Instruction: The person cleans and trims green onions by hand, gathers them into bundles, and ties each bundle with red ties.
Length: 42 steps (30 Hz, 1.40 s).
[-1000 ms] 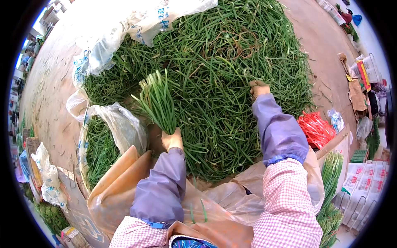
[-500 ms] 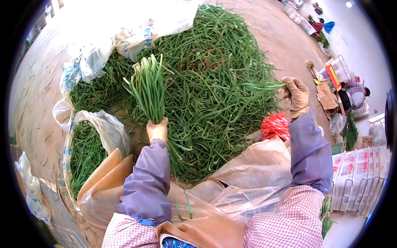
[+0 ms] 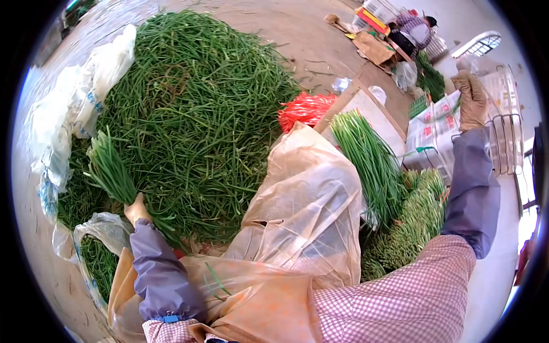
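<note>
My left hand (image 3: 138,210), gloved, is closed round the lower end of a bunch of green stalks (image 3: 110,168), whose pale ends point up and left. Behind the bunch spreads a large heap of loose green stalks (image 3: 194,108). My right hand (image 3: 472,102), in a tan glove, is raised at the right, above a white crate; its fingers look bent together, and a thin green blade shows just left of them. Whether it still grips that blade is unclear.
Red ties (image 3: 306,110) lie beside the heap. Right of the plastic apron (image 3: 309,200) are a loose green bundle (image 3: 369,160) and stacked bundles (image 3: 406,228). White crates (image 3: 432,134) stand behind them. Another person (image 3: 413,31) sits at the upper right. White plastic (image 3: 86,94) edges the heap.
The view has turned right. My right hand has moved from over the heap, with a few green stalks, out to the right near the crates. My left hand keeps hold of the bunch.
</note>
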Available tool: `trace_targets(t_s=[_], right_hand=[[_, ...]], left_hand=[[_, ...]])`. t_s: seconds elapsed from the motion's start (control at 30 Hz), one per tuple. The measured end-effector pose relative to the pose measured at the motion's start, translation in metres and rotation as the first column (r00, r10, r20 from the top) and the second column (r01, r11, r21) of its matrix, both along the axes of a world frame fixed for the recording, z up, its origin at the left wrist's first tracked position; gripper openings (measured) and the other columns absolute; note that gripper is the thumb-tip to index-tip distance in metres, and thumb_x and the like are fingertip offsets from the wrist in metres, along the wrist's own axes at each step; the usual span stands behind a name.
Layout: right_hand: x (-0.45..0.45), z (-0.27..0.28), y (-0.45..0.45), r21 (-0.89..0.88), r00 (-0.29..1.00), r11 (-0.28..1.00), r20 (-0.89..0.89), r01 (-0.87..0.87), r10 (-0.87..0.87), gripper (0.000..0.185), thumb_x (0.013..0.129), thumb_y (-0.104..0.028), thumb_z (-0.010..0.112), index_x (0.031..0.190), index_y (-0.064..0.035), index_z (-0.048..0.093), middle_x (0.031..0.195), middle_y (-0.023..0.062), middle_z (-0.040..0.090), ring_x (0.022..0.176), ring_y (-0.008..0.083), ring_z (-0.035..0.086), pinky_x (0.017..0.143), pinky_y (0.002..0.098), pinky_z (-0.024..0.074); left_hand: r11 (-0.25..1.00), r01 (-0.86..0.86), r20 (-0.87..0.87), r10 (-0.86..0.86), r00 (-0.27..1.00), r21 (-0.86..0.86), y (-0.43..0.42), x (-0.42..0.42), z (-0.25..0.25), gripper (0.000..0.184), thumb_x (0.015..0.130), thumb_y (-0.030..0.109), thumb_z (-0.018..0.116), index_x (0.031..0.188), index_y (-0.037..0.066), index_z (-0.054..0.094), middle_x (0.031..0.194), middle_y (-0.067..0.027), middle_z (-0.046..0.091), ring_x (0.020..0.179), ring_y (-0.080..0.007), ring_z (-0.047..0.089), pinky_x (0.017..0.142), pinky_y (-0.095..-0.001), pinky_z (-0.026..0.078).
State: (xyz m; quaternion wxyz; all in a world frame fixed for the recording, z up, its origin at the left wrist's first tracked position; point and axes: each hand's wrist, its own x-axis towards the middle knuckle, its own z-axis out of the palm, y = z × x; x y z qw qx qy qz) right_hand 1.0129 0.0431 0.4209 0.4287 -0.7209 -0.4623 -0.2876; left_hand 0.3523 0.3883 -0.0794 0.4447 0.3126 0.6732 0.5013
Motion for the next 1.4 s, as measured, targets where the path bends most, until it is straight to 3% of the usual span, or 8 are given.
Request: trace_targets(t_s=[0.17,0.27,0.63,0.87,1.0,1.23,1.33,1.4], right_hand=[[-0.029,-0.068,-0.009,-0.725,0.981,0.684,-0.064,0.080,-0.183,0.033,0.088,-0.027,0.071,0.110,-0.0030,0.069,0.102,0.0122,0.071,0.098,0.0207,0.065,0.088,0.0321,0.0506],[-0.016,-0.181,0.013,-0.561,0.860,0.822,-0.464,-0.100,-0.213,0.030,0.086,-0.024,0.074,0.105,-0.0017,0.070,0.089,0.0059,0.071,0.087,0.0157,0.064,0.079,0.0277,0.0519],[0.013,-0.248,0.069,-0.784,0.905,0.620,-0.278,-0.020,-0.322,0.035,0.087,-0.022,0.069,0.117,-0.0047,0.066,0.088,0.0094,0.067,0.081,0.0152,0.061,0.075,0.0301,0.0494],[-0.028,-0.250,0.013,-0.456,0.867,0.878,-0.486,-0.146,-0.108,0.028,0.093,-0.023,0.063,0.116,-0.0083,0.067,0.103,0.0097,0.070,0.093,0.0194,0.066,0.085,0.0296,0.0502],[-0.059,-0.237,0.013,-0.676,0.974,0.736,0.185,0.030,0.130,0.024,0.081,-0.007,0.069,0.105,-0.0114,0.071,0.083,0.0081,0.065,0.073,0.0269,0.065,0.067,0.0363,0.0520],[-0.030,-0.266,0.008,-0.792,0.932,0.575,0.336,0.204,0.133,0.020,0.081,-0.010,0.065,0.099,-0.0142,0.070,0.081,0.0110,0.062,0.070,0.0296,0.063,0.063,0.0402,0.0507],[-0.024,-0.282,0.002,-0.537,0.990,0.841,0.065,-0.071,0.126,0.010,0.083,-0.009,0.067,0.093,-0.0094,0.069,0.082,0.0083,0.065,0.066,0.0230,0.063,0.060,0.0332,0.0505],[-0.021,-0.281,-0.003,-0.334,0.887,0.930,-0.461,-0.155,-0.017,0.005,0.086,-0.011,0.068,0.090,-0.0079,0.067,0.082,0.0060,0.066,0.065,0.0176,0.062,0.058,0.0293,0.0500]], left_hand=[[0.993,-0.006,-0.316,-0.033,0.948,-0.120,-0.007,-0.026,-0.008,0.045,0.078,0.007,0.071,0.121,-0.004,0.061,0.117,-0.0117,0.067,0.098,-0.0266,0.063,0.089,-0.0344,0.046],[0.980,-0.128,-0.310,0.076,0.948,-0.152,-0.020,-0.054,-0.035,0.048,0.078,0.008,0.070,0.122,-0.005,0.059,0.118,-0.0136,0.066,0.099,-0.0275,0.063,0.088,-0.0358,0.048],[0.912,-0.278,-0.204,0.223,0.953,-0.303,-0.036,-0.047,-0.030,0.056,0.076,-0.002,0.074,0.126,-0.010,0.051,0.121,-0.0177,0.062,0.095,-0.0287,0.064,0.083,-0.0375,0.053],[0.934,-0.150,-0.119,0.117,0.986,-0.323,-0.034,-0.044,-0.035,0.068,0.075,0.008,0.077,0.132,-0.009,0.045,0.128,-0.0181,0.058,0.107,-0.0317,0.060,0.088,-0.0408,0.051],[0.930,-0.233,-0.097,0.214,0.972,-0.284,-0.027,-0.035,-0.043,0.052,0.076,-0.003,0.073,0.124,-0.008,0.053,0.116,-0.0170,0.063,0.092,-0.0282,0.065,0.079,-0.0385,0.055],[0.982,-0.064,-0.071,0.052,0.996,-0.179,-0.040,-0.017,-0.026,0.053,0.074,0.000,0.075,0.122,-0.007,0.054,0.115,-0.0142,0.063,0.091,-0.0275,0.064,0.077,-0.0378,0.055],[0.980,-0.063,-0.110,0.042,0.993,-0.191,-0.039,-0.017,-0.023,0.051,0.075,0.000,0.075,0.121,-0.006,0.056,0.115,-0.0132,0.064,0.088,-0.0265,0.064,0.076,-0.0377,0.055],[0.988,-0.043,-0.060,0.034,0.998,-0.150,-0.043,-0.013,-0.016,0.050,0.075,0.001,0.075,0.121,-0.005,0.057,0.114,-0.0123,0.064,0.088,-0.0259,0.064,0.076,-0.0374,0.055]])
